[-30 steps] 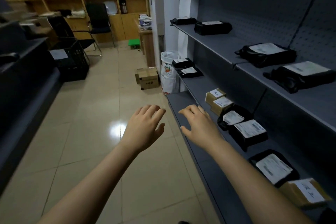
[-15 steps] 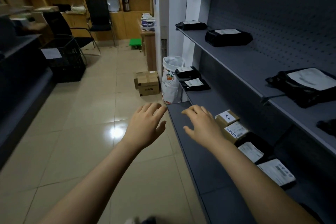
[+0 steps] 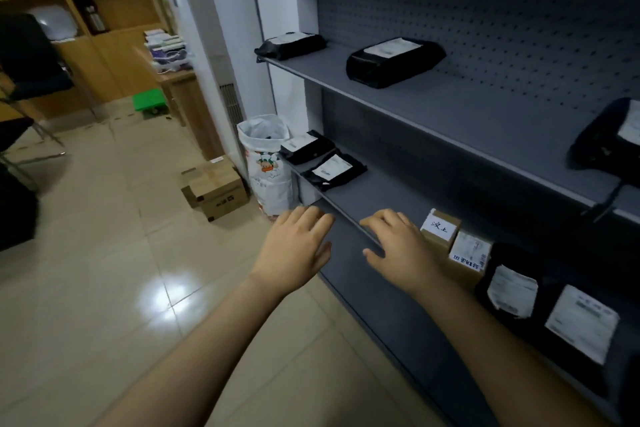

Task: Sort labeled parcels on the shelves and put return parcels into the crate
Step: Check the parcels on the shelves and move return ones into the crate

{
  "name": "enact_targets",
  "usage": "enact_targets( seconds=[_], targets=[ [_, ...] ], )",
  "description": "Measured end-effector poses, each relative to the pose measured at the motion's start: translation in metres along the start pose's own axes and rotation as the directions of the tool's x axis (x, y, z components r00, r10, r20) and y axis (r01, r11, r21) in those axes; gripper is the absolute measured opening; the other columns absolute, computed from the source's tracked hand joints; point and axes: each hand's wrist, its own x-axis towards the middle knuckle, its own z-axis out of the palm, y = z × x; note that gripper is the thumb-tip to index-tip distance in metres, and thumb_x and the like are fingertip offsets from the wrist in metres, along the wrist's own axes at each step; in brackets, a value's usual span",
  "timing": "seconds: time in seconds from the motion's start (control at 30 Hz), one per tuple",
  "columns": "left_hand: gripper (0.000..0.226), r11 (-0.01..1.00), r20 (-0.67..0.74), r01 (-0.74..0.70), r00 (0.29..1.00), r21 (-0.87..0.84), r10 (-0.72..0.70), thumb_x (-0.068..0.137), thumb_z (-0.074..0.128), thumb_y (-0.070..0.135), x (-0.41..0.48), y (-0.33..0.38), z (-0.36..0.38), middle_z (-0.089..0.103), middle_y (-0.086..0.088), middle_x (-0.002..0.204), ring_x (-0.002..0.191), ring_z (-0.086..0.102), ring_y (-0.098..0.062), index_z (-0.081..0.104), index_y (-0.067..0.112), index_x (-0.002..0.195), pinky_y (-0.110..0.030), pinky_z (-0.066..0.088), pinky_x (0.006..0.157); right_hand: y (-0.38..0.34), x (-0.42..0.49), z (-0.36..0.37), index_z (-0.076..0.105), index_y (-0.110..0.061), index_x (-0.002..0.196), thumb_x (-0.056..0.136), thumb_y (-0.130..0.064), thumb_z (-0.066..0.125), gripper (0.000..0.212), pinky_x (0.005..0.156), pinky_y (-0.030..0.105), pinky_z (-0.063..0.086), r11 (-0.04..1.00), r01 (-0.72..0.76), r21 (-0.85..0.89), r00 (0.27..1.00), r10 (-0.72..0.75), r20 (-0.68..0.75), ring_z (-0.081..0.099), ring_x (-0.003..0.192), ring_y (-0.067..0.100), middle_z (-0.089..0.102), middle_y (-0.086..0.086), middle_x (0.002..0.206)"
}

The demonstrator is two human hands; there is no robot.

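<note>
Closest in, at the right, two labelled near black parcels (image 3: 512,291) lie side by side on the lower shelf (image 3: 384,194). Just past them stand a printed-label carton (image 3: 469,253) and a handwritten-label carton (image 3: 440,229), touching each other. The right hand (image 3: 401,250) hovers just beside that second carton at the shelf's front edge. The left hand (image 3: 298,250) is over the floor next to the rack. Both have fingers loosely spread, palms down, holding nothing. Farther along what looks like the same shelf are two far black parcels (image 3: 329,170), and on the upper shelf (image 3: 450,104) three upper black parcels (image 3: 394,62) sit well apart. No crate can be made out here. With nothing in hand and many parcels shelved, I judge this a gap between picks: most sorting, and any returns, still seem left to do.
</note>
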Motion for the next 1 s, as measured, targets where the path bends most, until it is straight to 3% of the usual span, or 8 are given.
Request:
enact_targets(
  seconds=[0.13, 0.3, 0.7, 0.87, 1.0],
  targets=[
    [0.036, 0.995, 0.058, -0.081, 0.995, -0.064, 0.084, 0.081, 0.053, 0.033, 0.027, -0.027, 0.023, 0.059, -0.005, 0.097, 0.086, 0.056, -0.028, 0.061, 0.013, 0.11, -0.037, 0.047, 0.072, 0.005, 0.013, 0.016, 0.053, -0.018, 0.132, 0.089, -0.025, 0.065, 0.045, 0.095, 0.034, 0.041, 0.99, -0.138, 0.04, 0.99, 0.139, -0.001, 0.047, 0.116, 0.023, 0.051, 0.003, 0.125],
    [0.042, 0.964, 0.072, -0.184, 0.977, -0.193, 0.201, 0.074, 0.072, 0.027, 0.064, -0.029, 0.064, 0.059, -0.006, 0.096, 0.082, 0.057, -0.028, 0.061, 0.013, 0.112, -0.035, 0.046, 0.068, 0.028, 0.021, 0.037, 0.052, -0.02, 0.133, 0.09, -0.027, 0.064, 0.045, 0.094, 0.034, 0.044, 0.954, -0.292, 0.066, 0.956, 0.291, 0.023, 0.045, 0.118, 0.02, 0.047, 0.001, 0.127],
    [0.05, 0.859, 0.142, -0.36, 0.89, -0.363, 0.434, 0.064, 0.081, 0.022, 0.157, -0.007, 0.166, 0.064, -0.009, 0.1, 0.085, 0.063, -0.031, 0.065, 0.009, 0.11, -0.036, 0.051, 0.07, 0.104, 0.037, 0.069, 0.05, -0.019, 0.131, 0.091, -0.029, 0.062, 0.043, 0.094, 0.028, 0.039, 0.811, -0.582, 0.061, 0.812, 0.583, -0.001, 0.044, 0.12, 0.02, 0.045, -0.001, 0.129],
    [0.042, 0.824, 0.143, -0.406, 0.859, -0.394, 0.492, 0.071, 0.074, 0.028, 0.174, -0.005, 0.208, 0.065, -0.007, 0.1, 0.084, 0.063, -0.029, 0.065, 0.011, 0.108, -0.033, 0.051, 0.071, 0.122, 0.038, 0.093, 0.057, -0.018, 0.124, 0.085, -0.023, 0.068, 0.041, 0.078, 0.023, 0.038, 0.726, -0.682, 0.088, 0.727, 0.686, -0.03, 0.053, 0.109, 0.023, 0.052, 0.002, 0.12],
    [0.043, 0.79, 0.17, -0.419, 0.827, -0.448, 0.535, 0.07, 0.08, 0.026, 0.188, -0.005, 0.248, 0.066, -0.009, 0.101, 0.086, 0.064, -0.03, 0.065, 0.011, 0.108, -0.037, 0.053, 0.073, 0.136, 0.045, 0.121, 0.063, -0.012, 0.118, 0.077, -0.015, 0.075, 0.043, 0.083, 0.036, 0.052, 0.661, -0.737, 0.138, 0.656, 0.75, -0.086, 0.059, 0.104, 0.029, 0.06, 0.008, 0.112]
  ],
)
